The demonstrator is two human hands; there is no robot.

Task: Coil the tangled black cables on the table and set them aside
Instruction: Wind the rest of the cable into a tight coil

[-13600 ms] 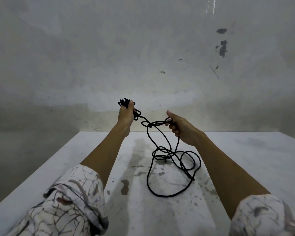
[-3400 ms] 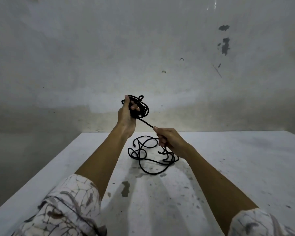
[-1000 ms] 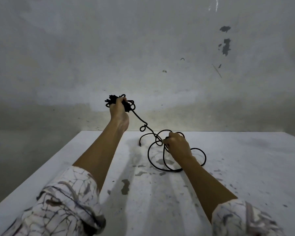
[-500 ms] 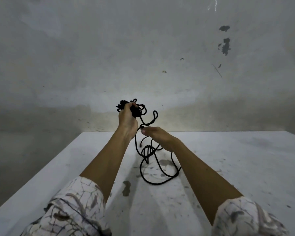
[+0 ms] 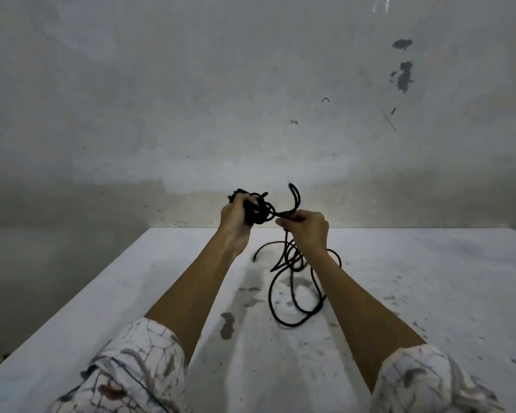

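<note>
My left hand [image 5: 236, 214] is raised above the far part of the white table [image 5: 414, 281] and grips a small wound bundle of black cable [image 5: 258, 211]. Just to its right, my right hand [image 5: 306, 229] pinches the same cable where it leaves the bundle; a short loop [image 5: 294, 196] arcs up above that hand. From the right hand the cable hangs down to several loose tangled loops [image 5: 292, 281] lying on the table between my forearms. A free end [image 5: 255, 257] curls out to the left of the loops.
The table is stained with grey and dark patches [image 5: 227, 324] near the middle. A bare grey wall [image 5: 251, 99] stands right behind the table's far edge. The table's left edge [image 5: 81, 296] drops off to a darker floor.
My right hand has risen from table height up beside the left hand, carrying a length of cable that now loops above it. The loose pile on the table has shifted slightly right.
</note>
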